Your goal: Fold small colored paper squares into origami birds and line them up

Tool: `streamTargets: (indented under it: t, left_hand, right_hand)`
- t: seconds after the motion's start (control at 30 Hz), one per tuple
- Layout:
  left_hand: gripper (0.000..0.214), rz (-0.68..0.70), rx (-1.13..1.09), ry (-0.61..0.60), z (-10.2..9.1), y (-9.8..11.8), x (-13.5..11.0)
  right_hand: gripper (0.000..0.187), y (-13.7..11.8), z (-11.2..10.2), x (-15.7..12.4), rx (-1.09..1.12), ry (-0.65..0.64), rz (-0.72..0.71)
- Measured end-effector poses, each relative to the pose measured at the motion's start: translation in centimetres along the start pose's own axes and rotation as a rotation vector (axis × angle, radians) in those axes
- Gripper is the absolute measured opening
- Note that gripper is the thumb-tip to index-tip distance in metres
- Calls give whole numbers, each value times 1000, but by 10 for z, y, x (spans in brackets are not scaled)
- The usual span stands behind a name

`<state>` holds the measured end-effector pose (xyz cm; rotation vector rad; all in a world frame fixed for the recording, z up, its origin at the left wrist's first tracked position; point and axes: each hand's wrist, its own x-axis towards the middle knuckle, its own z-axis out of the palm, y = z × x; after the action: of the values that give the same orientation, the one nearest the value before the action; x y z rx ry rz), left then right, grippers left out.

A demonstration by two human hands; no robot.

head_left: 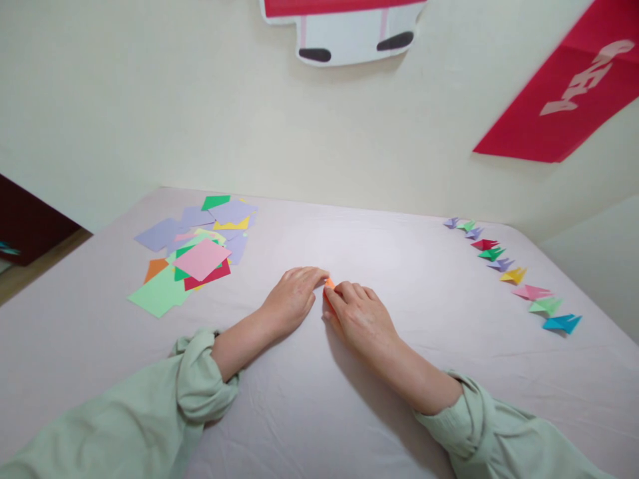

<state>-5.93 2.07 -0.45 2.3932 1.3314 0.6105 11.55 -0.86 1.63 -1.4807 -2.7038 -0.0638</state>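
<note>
My left hand (293, 299) and my right hand (360, 318) rest close together on the white table (319, 399), fingers curled. Between their fingertips lies a small orange folded paper (329, 283), mostly hidden under the fingers. Both hands press or pinch it against the table. Pale green sleeves cover both forearms.
A loose pile of coloured paper squares (200, 256) lies at the left. A curved row of several folded paper cranes (514, 274) runs along the right side. The wall behind carries a red banner (564, 93) and a red-and-white paper figure (344, 30).
</note>
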Motion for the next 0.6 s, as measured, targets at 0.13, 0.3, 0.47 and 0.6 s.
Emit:
streamTargets:
  t: [0.13,0.3,0.47,0.6]
  left_hand:
    - [57,-13,-22,21,2,0,0]
    - [55,-23,-47,35,3,1,0]
    - [52,-30,-74,53,4,-1,1]
    - [48,-54,-101,94,7,-5,1]
  right_hand:
    - [36,-1,-1,6,-23,-5,30]
    - [36,0,1,15,-23,-8,55]
    - [39,-2,2,17,-22,7,71]
    - [39,-3,2,11,5,16,78]
